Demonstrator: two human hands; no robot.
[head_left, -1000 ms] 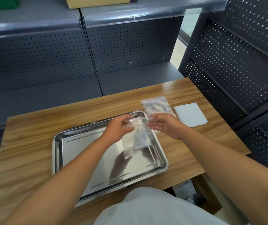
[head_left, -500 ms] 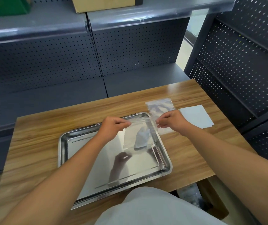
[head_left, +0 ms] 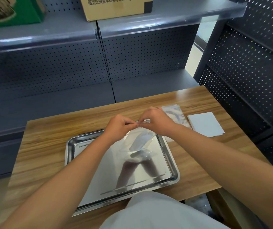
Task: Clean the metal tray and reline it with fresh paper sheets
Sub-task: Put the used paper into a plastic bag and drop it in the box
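Observation:
A shiny metal tray [head_left: 76, 146] lies on the wooden table, its bare floor mirroring my arms. Above its far right part I hold a clear plastic packet [head_left: 140, 141] with something white inside. My left hand [head_left: 119, 126] and my right hand [head_left: 157, 121] both pinch the packet's top edge, fingertips nearly touching. The packet hangs down over the tray. A stack of white paper sheets [head_left: 205, 123] rests on the table right of the tray. Another clear packet [head_left: 175, 114] lies flat between the tray and the sheets, partly hidden by my right hand.
The wooden table [head_left: 46, 146] ends close behind the tray against dark pegboard shelving [head_left: 66, 71]. A cardboard box [head_left: 116, 7] and a green box [head_left: 11, 12] stand on the upper shelf. More dark pegboard shelving [head_left: 248, 71] stands to the right.
My hands have come together at the packet's top edge and risen slightly toward the tray's far rim. Half a second ago they held the edge wider apart. The view has tilted upward.

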